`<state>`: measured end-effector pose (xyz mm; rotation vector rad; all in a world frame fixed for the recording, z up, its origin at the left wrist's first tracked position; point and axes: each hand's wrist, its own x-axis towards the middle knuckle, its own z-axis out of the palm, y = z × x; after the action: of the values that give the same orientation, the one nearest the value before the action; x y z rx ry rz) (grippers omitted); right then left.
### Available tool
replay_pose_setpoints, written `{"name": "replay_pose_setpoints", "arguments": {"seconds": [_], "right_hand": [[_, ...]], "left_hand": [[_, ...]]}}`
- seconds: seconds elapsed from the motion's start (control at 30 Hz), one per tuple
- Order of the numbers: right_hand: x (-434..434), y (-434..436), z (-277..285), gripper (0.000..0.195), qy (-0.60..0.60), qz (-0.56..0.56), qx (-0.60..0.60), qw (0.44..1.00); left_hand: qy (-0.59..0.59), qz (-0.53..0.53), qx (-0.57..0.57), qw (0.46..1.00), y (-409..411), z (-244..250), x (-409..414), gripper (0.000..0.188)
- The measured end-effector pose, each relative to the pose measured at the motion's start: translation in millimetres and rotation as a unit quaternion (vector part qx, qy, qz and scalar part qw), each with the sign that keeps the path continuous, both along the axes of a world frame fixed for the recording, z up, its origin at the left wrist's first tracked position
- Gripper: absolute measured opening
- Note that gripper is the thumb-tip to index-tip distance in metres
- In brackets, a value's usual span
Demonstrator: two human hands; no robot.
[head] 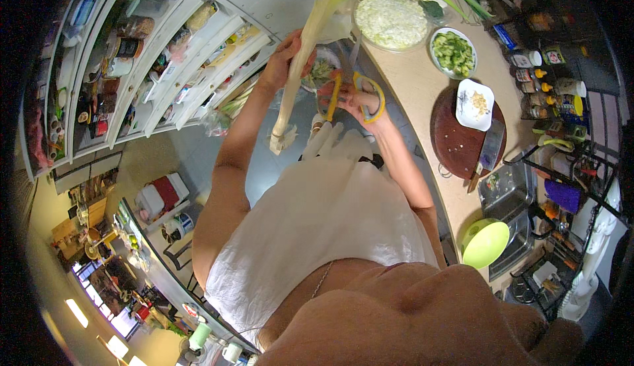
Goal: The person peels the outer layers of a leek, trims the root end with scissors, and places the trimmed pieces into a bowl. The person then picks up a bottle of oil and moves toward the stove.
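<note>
My left hand (pixel 288 56) is wrapped around the pale stalk of a long leek or large scallion (pixel 300 71). The root end hangs low with a flap of papery dry skin, and the green leaves arch up towards the counter. In my right hand (pixel 354 101) is a pair of scissors with yellow handles (pixel 380 99). The handles are spread apart, and one blade (pixel 354 51) points away from me, close to the stalk but not plainly touching it. Below both hands, a container of vegetable scraps (pixel 324 66) is partly hidden.
The counter (pixel 396 76) on the right holds a bowl of chopped pale vegetable (pixel 391 17), a bowl of green pieces (pixel 451 54), a round cutting board (pixel 448 141) with a cleaver (pixel 492 143) and white dish (pixel 465 111), a green bowl (pixel 485 243), and a sink (pixel 515 192). Open shelves (pixel 163 64) stand left.
</note>
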<state>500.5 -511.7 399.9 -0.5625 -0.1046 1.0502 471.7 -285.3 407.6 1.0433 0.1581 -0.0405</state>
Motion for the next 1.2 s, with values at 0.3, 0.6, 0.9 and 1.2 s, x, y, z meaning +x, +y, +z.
{"name": "replay_pose_setpoints", "arguments": {"seconds": [0.3, 0.6, 0.9, 1.2], "right_hand": [[-11, 128, -30, 0.04, -0.021, 0.011, -0.068, 0.997], [-42, 208, -56, 0.015, -0.056, -0.04, -0.271, 0.96], [-32, 237, -98, 0.038, 0.023, 0.051, -0.157, 0.986], [-16, 254, -105, 0.033, 0.011, 0.042, -0.189, 0.981]], "left_hand": [[0.024, -0.003, -0.008, 1.0, 99, -33, -50, 0.047], [0.067, -0.017, -0.03, 0.997, 178, -73, -72, 0.039], [0.079, -0.073, -0.153, 0.982, 228, -125, -67, 0.033], [0.123, -0.078, -0.177, 0.973, 247, -136, -60, 0.039]]}}
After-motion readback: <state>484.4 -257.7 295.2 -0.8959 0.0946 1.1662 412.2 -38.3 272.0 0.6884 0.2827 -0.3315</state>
